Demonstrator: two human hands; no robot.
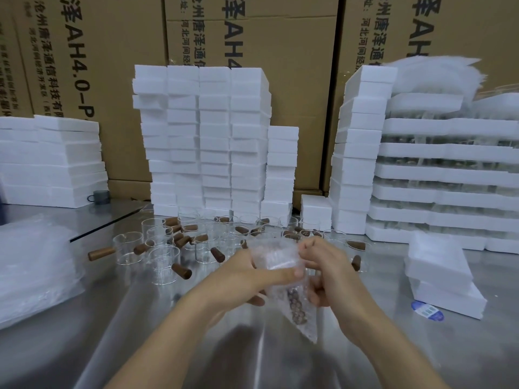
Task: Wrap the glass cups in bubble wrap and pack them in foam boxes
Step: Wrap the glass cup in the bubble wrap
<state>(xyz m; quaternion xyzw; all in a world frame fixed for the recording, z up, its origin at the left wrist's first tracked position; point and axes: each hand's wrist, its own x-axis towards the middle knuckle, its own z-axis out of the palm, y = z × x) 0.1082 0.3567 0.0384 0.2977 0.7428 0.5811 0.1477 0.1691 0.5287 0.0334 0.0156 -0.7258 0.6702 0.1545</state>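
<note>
Bubble-wrapped cup (pixel 276 261) is held between the hands, its long axis slanting, wooden handle pointing down toward the camera. Left hand (pixel 254 276) and right hand (pixel 323 272) both grip it.

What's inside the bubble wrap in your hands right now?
A brown wooden handle shows through the bubble wrap near its lower end. The glass body itself is covered by the wrap's layers and cannot be made out.

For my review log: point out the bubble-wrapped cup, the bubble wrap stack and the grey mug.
bubble-wrapped cup (pixel 276 262), head view, wrap over its body
bubble wrap stack (pixel 31 262), head view, top sheet
grey mug (pixel 100 196), head view, side wall
</note>
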